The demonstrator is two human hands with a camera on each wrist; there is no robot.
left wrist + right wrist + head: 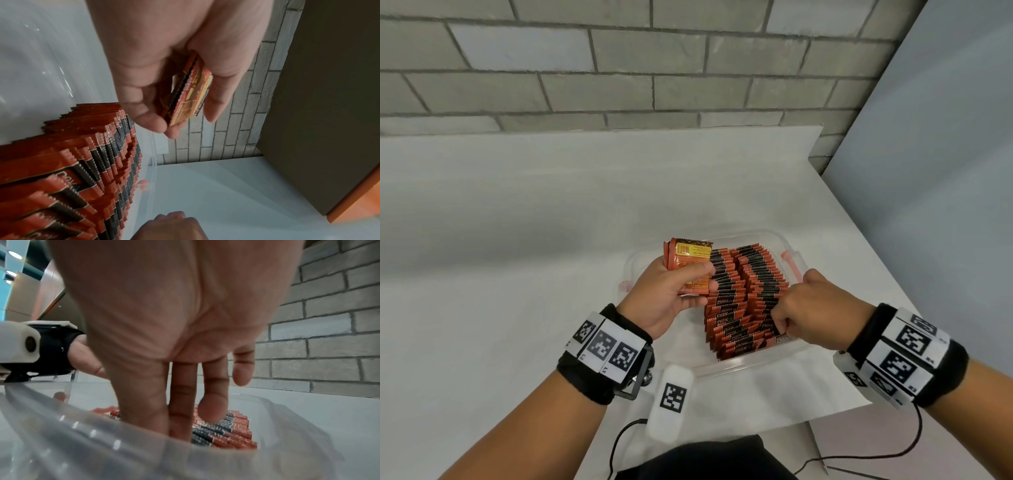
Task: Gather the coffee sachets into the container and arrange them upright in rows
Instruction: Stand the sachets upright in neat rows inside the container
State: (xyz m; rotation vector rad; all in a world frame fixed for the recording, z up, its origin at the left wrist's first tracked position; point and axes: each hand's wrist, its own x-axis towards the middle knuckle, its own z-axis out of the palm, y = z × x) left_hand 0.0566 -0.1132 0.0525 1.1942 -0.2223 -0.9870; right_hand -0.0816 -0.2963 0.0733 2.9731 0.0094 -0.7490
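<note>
Head view: my left hand (671, 291) grips a small stack of sachets (688, 262) above the left end of the clear container (792, 263), thumb across the top sachet. The container sits on the white table (517, 212) and holds two rows of packed sachets (743, 301), standing on edge and leaning. My right hand (815, 308) is curled at the near right of the rows; this view does not show whether it pinches a sachet.

Left wrist view: the stack (189, 92) is clamped between thumb and fingers (152, 120), edges slightly fanned. Only here is the fanning visible. Risk: a loose outer sachet may slip free during insertion.

Right wrist view: through the container wall (102, 451), my fingers (183, 402) extend down onto the row tops (232, 431), pressing rather than gripping, as far as I can judge. Only this view shows that contact. Risk: lifting the hand may let the leaning rows topple and close the gap.
</note>
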